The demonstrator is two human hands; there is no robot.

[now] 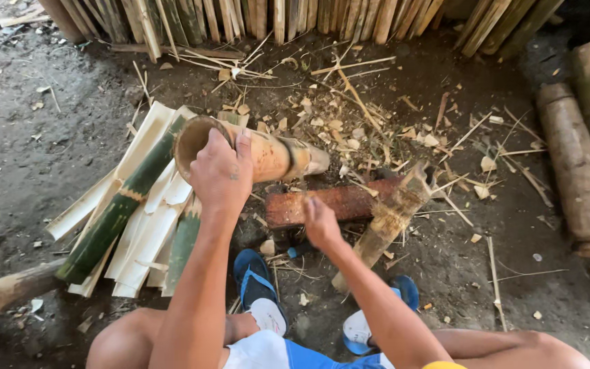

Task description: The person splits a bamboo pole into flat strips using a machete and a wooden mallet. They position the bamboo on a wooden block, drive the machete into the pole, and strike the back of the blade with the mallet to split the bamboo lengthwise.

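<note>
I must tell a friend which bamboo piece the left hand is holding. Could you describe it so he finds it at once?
Start at the pile of split bamboo slats on the dirt floor, left of centre. At its upper edge, the left hand grips the rim of a short bamboo tube. Unlike the flat slats, it is round, hollow and tan, with its open end towards the camera.

bamboo tube [254, 152] | tan, hollow, open end toward viewer | tilted, far end on reddish wood block [336, 203] | held at rim
</note>
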